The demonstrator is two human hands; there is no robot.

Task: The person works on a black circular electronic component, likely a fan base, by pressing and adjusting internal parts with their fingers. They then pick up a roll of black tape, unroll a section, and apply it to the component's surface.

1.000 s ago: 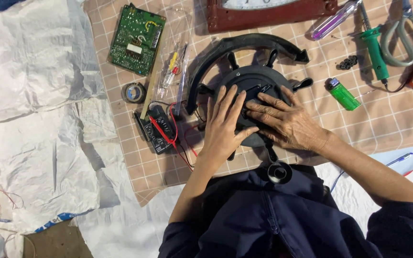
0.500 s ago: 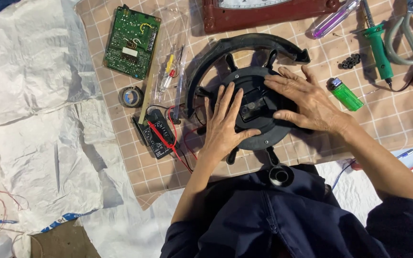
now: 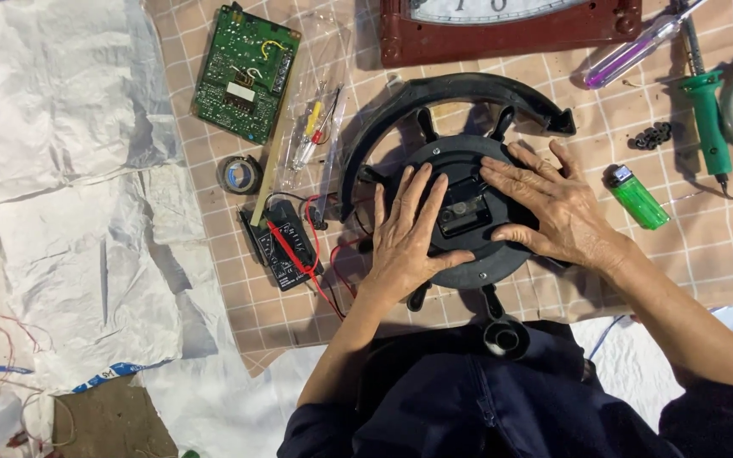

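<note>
Head view: both hands flat on a round black plastic wheel-shaped clock casing (image 3: 468,263), back side up, on the checked tan cloth-covered surface (image 3: 706,254). Left hand (image 3: 409,237) lies palm down, fingers spread and straight, on the disc's left half; nothing gripped. Right hand (image 3: 553,208) also lies open, palm down, fingers fanned across the upper right of the disc, thumb at the rim; nothing gripped either. Small black square clock movement (image 3: 464,212) sits at the disc centre, between the two hands. Curved black outer rim arc (image 3: 460,93) runs above the disc, joined to it by short spokes.

Left of the casing: black multimeter with red lead (image 3: 286,246), small roll of dark tape (image 3: 239,174), clear bag of small screwdrivers (image 3: 316,136), green circuit board (image 3: 245,72). White crumpled sheeting (image 3: 69,212) covers the far left.

Above: red-brown wooden clock frame (image 3: 511,34). Right of the casing: green lighter (image 3: 638,197), green-handled soldering iron (image 3: 707,114), purple clear-handled screwdriver (image 3: 629,55). Dark blue garment (image 3: 485,399) fills the lower edge.
</note>
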